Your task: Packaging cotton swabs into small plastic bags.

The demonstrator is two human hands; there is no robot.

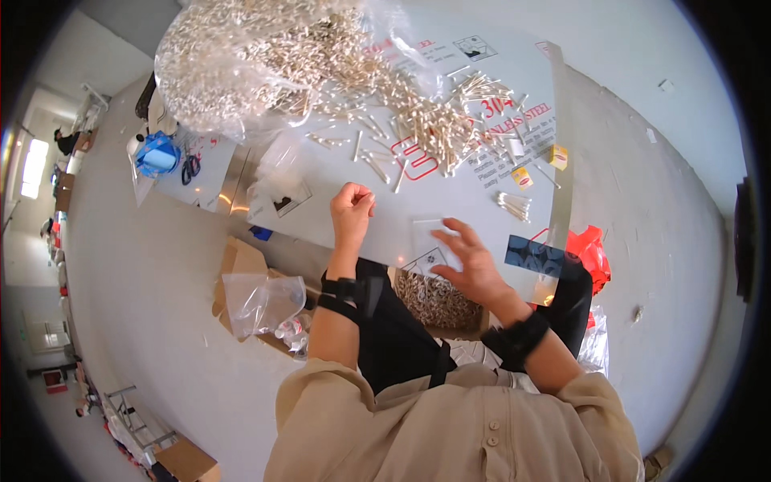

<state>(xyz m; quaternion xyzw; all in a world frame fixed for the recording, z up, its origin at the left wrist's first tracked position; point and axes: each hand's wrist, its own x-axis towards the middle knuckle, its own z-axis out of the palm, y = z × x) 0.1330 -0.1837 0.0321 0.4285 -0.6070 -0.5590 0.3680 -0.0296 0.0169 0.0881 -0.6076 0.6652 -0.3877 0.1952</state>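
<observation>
My left hand (352, 210) is closed in a loose fist above the near part of the table. Whatever its fingers may hold is hidden. To its right, my right hand (475, 269) has its thumb and fingers spread apart. A clear, flat rectangular plastic piece (426, 233) lies beside its fingertips; I cannot tell whether they touch it. Beyond both hands spreads a loose pile of cotton swabs (438, 128). It spills from a large clear bag of swabs (233, 72). A small bundle of swabs (514, 206) lies farther right, near a small yellow-and-white packet (522, 177).
Another yellow packet (559, 157) sits by the table's right edge, and a dark blue card (534, 255) lies nearer me. Below the table edge, a cardboard box (486, 325) holds many swabs. An open carton (233, 269) with plastic bags is at left, a red bag (590, 255) at right.
</observation>
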